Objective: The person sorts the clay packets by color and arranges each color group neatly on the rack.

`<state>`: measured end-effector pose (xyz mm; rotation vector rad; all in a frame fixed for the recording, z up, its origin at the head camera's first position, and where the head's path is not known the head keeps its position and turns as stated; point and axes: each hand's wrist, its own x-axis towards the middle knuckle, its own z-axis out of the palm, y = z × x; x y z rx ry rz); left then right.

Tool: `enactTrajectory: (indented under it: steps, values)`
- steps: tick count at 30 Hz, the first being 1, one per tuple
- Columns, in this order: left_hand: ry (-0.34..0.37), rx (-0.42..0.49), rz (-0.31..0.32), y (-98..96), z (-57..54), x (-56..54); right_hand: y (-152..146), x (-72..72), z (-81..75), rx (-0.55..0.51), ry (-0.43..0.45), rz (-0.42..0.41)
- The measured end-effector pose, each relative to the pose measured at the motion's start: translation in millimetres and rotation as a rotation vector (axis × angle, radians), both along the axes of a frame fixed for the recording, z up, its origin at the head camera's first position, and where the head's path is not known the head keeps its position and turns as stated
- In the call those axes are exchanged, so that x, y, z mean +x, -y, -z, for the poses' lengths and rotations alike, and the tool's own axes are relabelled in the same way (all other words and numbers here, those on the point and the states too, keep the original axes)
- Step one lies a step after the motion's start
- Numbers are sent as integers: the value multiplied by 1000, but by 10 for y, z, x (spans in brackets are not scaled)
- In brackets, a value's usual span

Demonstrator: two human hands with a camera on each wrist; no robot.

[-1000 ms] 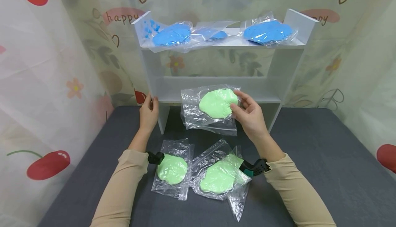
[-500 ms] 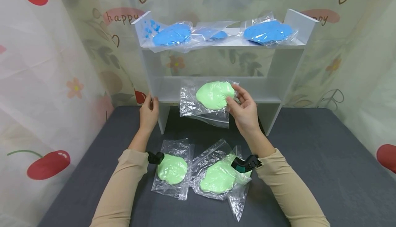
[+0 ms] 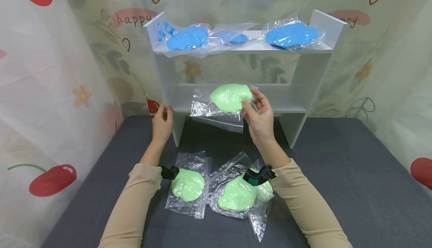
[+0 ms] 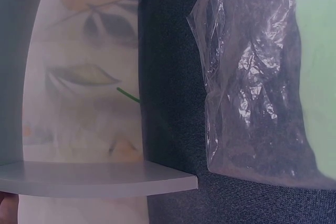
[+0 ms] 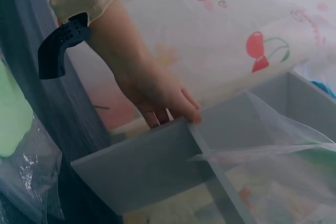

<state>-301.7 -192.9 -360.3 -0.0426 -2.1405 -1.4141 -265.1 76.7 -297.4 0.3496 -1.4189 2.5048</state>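
Observation:
My right hand (image 3: 260, 118) pinches the right edge of a clear zip bag holding a flat lump of light green clay (image 3: 231, 98). The bag is raised in front of the middle board of a white shelf unit (image 3: 305, 75), its lower flap hanging below the board. My left hand (image 3: 162, 126) grips the shelf's left side panel near that board. From the right wrist view, the left hand (image 5: 152, 85) has its thumb on the panel's edge and fingers behind. On the table lie more bagged green clay lumps, one at left (image 3: 188, 185) and two overlapping at right (image 3: 237, 193).
Several bags of blue clay (image 3: 291, 35) lie on the top board, some jutting past its front edge. A dark cloth (image 3: 337, 173) covers the table. Printed curtains (image 3: 50, 101) stand behind and at both sides.
My right hand has lifted the bag of green clay up and slightly left, from below the middle board's edge to in front of it. The left hand has stayed put.

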Motion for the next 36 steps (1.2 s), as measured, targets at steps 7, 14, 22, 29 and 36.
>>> enactTrajectory:
  steps: [7,14,22,29,36]
  values:
    - [-3,-19,13,-5,-11,13,21,-7,-32,-38,-15,17]
    - [2,-13,16,-13,-15,27,64,-28,-46,-90,-31,49]
    - [-3,-9,13,-19,-16,38,169,-62,-20,-175,-18,99]
    - [1,-18,14,-14,-21,38,299,-112,52,-175,8,141]
    - [6,-17,18,-9,-12,32,425,-160,151,-121,8,209]
